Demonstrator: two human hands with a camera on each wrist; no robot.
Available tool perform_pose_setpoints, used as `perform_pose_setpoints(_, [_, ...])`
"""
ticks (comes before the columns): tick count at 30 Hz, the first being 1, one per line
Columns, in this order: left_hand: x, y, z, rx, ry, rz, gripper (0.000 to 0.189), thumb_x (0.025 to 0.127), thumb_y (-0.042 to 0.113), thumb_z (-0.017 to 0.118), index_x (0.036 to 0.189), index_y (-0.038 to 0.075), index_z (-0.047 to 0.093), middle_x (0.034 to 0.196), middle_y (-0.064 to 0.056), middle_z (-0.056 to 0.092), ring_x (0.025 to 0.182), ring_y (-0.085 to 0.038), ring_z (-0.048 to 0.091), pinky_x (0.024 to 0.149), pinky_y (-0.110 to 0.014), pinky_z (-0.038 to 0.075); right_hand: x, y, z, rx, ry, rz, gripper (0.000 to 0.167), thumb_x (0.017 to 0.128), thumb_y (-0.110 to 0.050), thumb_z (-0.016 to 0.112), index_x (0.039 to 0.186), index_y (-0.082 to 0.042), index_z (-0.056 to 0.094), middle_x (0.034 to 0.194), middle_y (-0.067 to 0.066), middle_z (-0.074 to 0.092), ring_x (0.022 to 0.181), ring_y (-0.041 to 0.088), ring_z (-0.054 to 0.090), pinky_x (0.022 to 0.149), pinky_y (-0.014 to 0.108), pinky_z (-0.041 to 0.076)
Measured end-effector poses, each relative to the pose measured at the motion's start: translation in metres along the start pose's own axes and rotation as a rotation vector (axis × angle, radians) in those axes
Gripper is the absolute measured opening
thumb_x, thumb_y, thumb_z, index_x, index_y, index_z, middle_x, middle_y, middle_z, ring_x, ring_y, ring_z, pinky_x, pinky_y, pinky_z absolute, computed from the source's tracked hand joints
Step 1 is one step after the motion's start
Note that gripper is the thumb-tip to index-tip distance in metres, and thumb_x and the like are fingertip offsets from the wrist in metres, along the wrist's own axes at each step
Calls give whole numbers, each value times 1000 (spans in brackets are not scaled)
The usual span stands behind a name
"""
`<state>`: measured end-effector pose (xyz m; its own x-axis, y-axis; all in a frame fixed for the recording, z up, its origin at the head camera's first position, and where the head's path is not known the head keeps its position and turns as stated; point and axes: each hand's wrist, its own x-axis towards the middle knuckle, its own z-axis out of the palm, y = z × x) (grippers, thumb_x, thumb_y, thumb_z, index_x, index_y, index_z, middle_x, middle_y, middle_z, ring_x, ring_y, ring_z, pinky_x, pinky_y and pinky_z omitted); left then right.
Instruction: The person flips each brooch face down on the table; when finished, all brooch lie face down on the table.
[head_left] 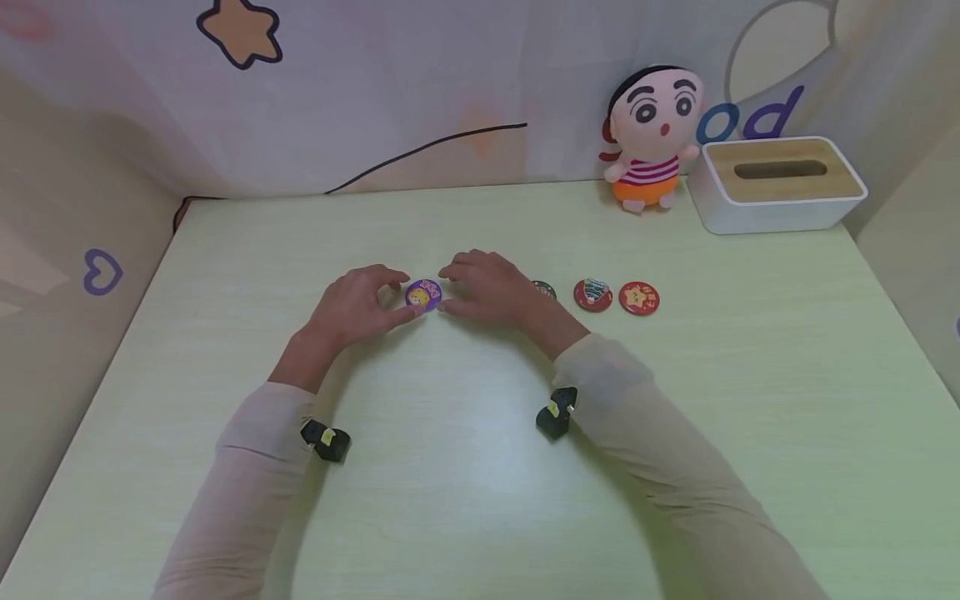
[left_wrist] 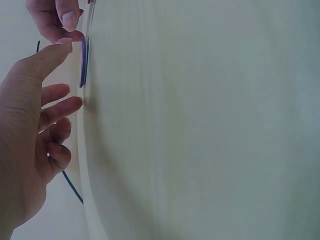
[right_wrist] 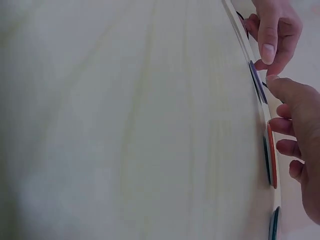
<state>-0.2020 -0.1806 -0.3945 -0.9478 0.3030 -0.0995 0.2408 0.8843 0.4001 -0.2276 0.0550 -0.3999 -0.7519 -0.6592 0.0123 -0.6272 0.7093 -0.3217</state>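
A round purple badge (head_left: 423, 294) with a yellow cartoon figure lies flat on the table between both hands. My left hand (head_left: 352, 307) has its thumb at the badge's lower edge and its index finger near the upper left edge, fingers loosely bent. From the other side, my right hand (head_left: 487, 290) holds its fingertips close to the badge's right edge, thumb and fingers apart. In the right wrist view, an orange-red disc (right_wrist: 272, 156) stands edge-on near the right fingers. A dark green badge (head_left: 544, 289) is partly hidden behind the right hand in the head view.
Farther right on the table (head_left: 450, 467) lie a red badge with a tree (head_left: 593, 295) and a red badge with a star (head_left: 639, 298). A plush doll (head_left: 651, 142) and a white tissue box with a wooden top (head_left: 780, 179) stand at the back right.
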Motion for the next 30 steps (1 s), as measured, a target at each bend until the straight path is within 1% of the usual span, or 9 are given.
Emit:
perform_pose_setpoints(3, [2,1,0,-7,-11,-8,58,89,47,72,135,12,65,129,-10,70,121,-30,61,101,-49,50,2,0,2,0,-11,28,52,97,-44,63,136,-10,64,128,8,67,119,24,61,102,41,49])
perform_pose_setpoints(7, [4,1,1,-30,-19,-23,58,88,45,73,135,11,65,131,-9,69,124,-30,60,103,-49,49,3,-2,2,15,-26,56,52,96,-44,65,137,-11,64,128,8,65,116,23,60,101,41,49])
perform_pose_setpoints(10, [4,0,1,-42,-21,-17,58,88,44,74,134,10,66,132,-11,68,127,-32,59,105,-50,48,5,-3,2,23,-44,67,53,96,-45,65,138,-12,63,131,8,64,119,23,60,103,41,48])
perform_pose_setpoints(15, [5,2,0,-34,-42,-12,57,88,42,74,135,9,66,137,-14,64,127,-34,59,104,-51,48,8,-5,3,35,-53,61,52,96,-43,65,138,-12,63,133,7,64,123,23,59,105,41,48])
perform_pose_setpoints(18, [5,4,0,-36,-50,-12,55,90,39,75,135,8,66,137,-14,64,125,-34,60,102,-51,49,9,-6,5,55,-44,52,49,96,-41,66,136,-12,65,130,7,65,119,23,61,103,40,49])
perform_pose_setpoints(22, [5,4,1,-51,-44,18,48,91,32,75,132,7,68,132,-13,66,120,-33,62,101,-49,50,11,-9,7,86,-35,51,48,96,-39,68,135,-12,66,126,7,66,115,23,61,100,40,50])
perform_pose_setpoints(26, [6,4,1,-64,-45,38,43,92,26,74,130,6,69,129,-14,67,119,-33,62,102,-50,49,12,-11,7,100,-28,65,48,95,-37,70,136,-10,66,126,8,66,112,23,61,99,39,50])
perform_pose_setpoints(30, [7,3,2,-88,-58,30,44,93,22,74,133,4,66,130,-17,66,120,-34,61,105,-51,48,14,-12,9,140,-29,98,49,96,-36,70,136,-9,65,122,8,66,107,21,60,96,36,50])
